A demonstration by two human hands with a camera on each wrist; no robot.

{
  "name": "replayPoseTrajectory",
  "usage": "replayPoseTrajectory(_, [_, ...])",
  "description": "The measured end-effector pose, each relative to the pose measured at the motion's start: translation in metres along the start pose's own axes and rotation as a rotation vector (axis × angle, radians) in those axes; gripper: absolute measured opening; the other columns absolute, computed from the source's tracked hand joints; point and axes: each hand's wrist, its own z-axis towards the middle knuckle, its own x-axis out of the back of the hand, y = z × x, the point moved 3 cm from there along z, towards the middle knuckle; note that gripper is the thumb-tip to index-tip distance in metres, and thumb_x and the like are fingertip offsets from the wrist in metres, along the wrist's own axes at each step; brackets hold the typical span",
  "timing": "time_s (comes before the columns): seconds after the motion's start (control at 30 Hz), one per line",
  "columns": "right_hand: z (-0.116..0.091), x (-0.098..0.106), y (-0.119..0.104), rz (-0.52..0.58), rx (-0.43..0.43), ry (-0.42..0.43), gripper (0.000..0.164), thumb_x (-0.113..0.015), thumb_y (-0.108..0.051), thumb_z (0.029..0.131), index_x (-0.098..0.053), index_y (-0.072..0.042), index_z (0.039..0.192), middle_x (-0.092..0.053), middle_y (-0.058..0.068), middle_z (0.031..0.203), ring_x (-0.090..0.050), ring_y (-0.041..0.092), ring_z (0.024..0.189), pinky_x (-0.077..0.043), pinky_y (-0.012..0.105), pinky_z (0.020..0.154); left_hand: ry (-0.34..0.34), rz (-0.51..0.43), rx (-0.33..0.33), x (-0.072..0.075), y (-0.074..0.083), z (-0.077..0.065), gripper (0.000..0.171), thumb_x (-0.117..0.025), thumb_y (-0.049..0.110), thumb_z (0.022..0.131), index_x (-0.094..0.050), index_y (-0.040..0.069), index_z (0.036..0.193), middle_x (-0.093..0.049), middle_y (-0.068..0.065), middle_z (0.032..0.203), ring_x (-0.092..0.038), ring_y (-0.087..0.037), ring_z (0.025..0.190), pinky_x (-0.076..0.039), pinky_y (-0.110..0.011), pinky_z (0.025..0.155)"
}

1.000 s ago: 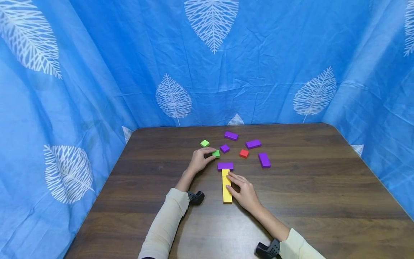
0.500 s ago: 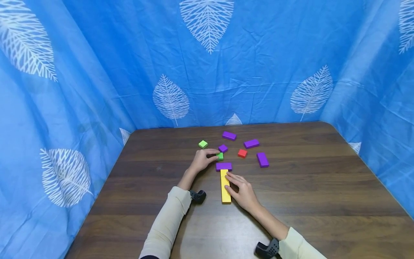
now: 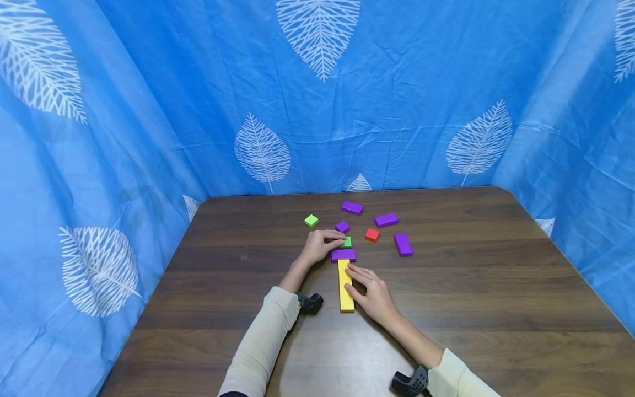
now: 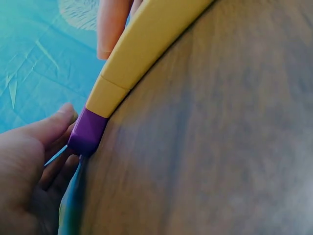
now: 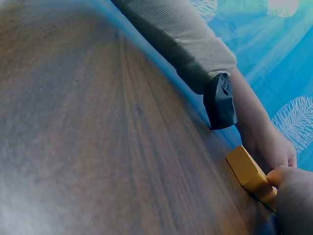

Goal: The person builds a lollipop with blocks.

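My left hand point(image 3: 318, 246) pinches a small green block point(image 3: 347, 242) between thumb and fingers, close behind a purple block point(image 3: 343, 255) that lies crosswise. In the left wrist view the green block is hidden behind the purple one. From the purple block's near side, a yellow strip point(image 3: 346, 298) runs toward me; the left wrist view shows a seam across the yellow strip point(image 4: 142, 44). My right hand point(image 3: 375, 296) rests along the strip's right side, fingers extended and fingertips touching it. Its thumb point(image 5: 278, 176) meets the yellow strip in the right wrist view.
Loose blocks lie farther back: a light green block point(image 3: 311, 221), a small purple block point(image 3: 342, 226), a red block point(image 3: 372, 235) and several longer purple ones, such as the purple block at right point(image 3: 403, 245). A blue leaf-print curtain point(image 3: 387, 99) stands behind the wooden table point(image 3: 476, 292).
My left hand has slid the green block right and toward me, up close behind the crosswise purple block. The right hand has stayed at the yellow strip.
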Motion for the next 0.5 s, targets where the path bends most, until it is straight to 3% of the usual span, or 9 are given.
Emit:
replayPoseTrajectory(0.23, [0.0009,0.0007,0.0003,0.001,0.01,0.012,0.036,-0.072,-0.012,0.081,-0.065,-0.001,0.114,-0.06,0.012,0.121,-0.056,0.027,0.109,-0.045,0.043,0.09,0.034,-0.018,0.006,-0.0016,-0.0021,0.0005,0.018,-0.069,0.021,0.083,-0.074,0.013,0.099,-0.07,0.0,0.098,-0.061,-0.015,0.102,-0.045,-0.029,0.09])
replayPoseTrajectory(0.5, [0.0014,0.0005,0.0011,-0.001,0.009,0.004,0.036,-0.072,-0.012,0.081,-0.064,-0.001,0.115,-0.059,0.011,0.122,-0.056,0.026,0.11,-0.045,0.043,0.09,-0.005,-0.029,0.059,-0.0052,-0.0019,0.0012,0.02,-0.069,0.024,0.084,-0.074,0.014,0.101,-0.07,0.001,0.099,-0.06,-0.014,0.103,-0.045,-0.03,0.091])
